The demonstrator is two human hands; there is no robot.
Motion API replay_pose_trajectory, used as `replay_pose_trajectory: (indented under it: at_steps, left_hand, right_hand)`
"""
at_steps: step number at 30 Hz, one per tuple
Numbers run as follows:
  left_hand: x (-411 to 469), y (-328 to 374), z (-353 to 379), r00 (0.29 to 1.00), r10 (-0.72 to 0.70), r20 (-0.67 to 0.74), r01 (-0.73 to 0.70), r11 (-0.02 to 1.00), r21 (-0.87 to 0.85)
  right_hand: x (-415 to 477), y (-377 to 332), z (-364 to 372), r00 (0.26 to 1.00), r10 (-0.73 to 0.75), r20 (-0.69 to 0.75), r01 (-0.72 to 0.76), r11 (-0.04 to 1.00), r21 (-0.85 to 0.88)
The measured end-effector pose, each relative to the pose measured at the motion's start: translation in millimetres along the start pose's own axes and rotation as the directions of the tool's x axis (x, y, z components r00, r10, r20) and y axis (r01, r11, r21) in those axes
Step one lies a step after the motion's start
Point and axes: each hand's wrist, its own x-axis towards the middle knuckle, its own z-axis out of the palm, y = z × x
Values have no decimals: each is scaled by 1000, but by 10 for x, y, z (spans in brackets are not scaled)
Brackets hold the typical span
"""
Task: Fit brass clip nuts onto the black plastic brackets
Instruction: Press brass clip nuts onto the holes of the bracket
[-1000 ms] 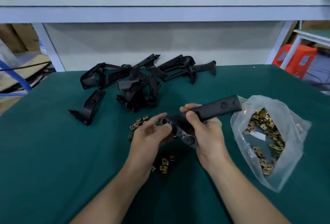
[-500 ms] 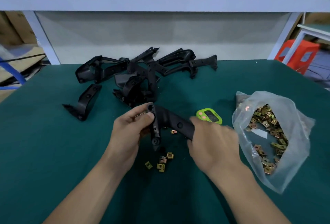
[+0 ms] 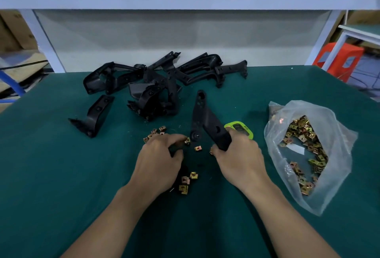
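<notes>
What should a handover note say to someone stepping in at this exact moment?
Left hand: fingers curled over the loose clip nuts, tips at one nut; I cannot confirm a pinch.
Right hand: grips the lower end of a black bracket, far end pointing away.
Supplies: bracket pile at the back of the green table, bag of nuts on the right, more loose nuts between the hands.
Done: no nut shows on the held bracket.
Left: fit nuts to it, then work through the pile.
</notes>
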Motion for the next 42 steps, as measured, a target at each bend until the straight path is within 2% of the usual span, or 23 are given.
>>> replay_pose_trajectory:
  at_steps: [4,8,12,15,17,19,22,24,26,30,36,42]
  left_hand:
    - [-37,-26,-61,1000,6,-11,-7,999,-35]
    - [-57,30,-61,998,2,64,4,996,-94]
    - [-108,122,-39,988,129,80,-121,988,-99]
    - [-138,134,-2,983,151,105,-129,974,-188]
    - [-150,147,5,980,191,56,-174,959,-222]
    - [-148,154,-3,982,186,26,-170,937,-307]
    - [-134,155,-18,985,158,76,-100,864,-494]
    - [-121,163,-14,983,159,91,-89,847,-523]
    - [-103,169,1,987,139,85,-73,844,-531]
    - [-65,136,29,998,44,48,-13,861,-508]
    - [-86,167,0,996,82,43,-50,873,-485]
    - [-126,230,-19,999,38,-12,-39,882,-469]
  right_hand:
    - [-3,-1,70,997,-45,64,52,992,-115]
    - [-2,-29,42,999,14,42,-12,999,-42]
    - [-2,-60,19,994,57,96,-79,965,249]
    - [-44,-151,63,974,37,226,-167,788,592]
    - [-57,-163,85,960,40,279,-229,686,691]
    - [-57,-162,83,950,28,310,-258,629,733]
    - [-35,-134,64,940,41,338,-300,570,765]
    - [-28,-129,38,933,47,358,-320,564,761]
    - [-27,-125,27,932,39,360,-317,570,758]
    - [-28,-119,36,959,68,274,-262,577,773]
    - [-63,-164,47,935,-34,353,-262,603,753]
    - [-75,-187,14,922,-30,387,-293,599,745]
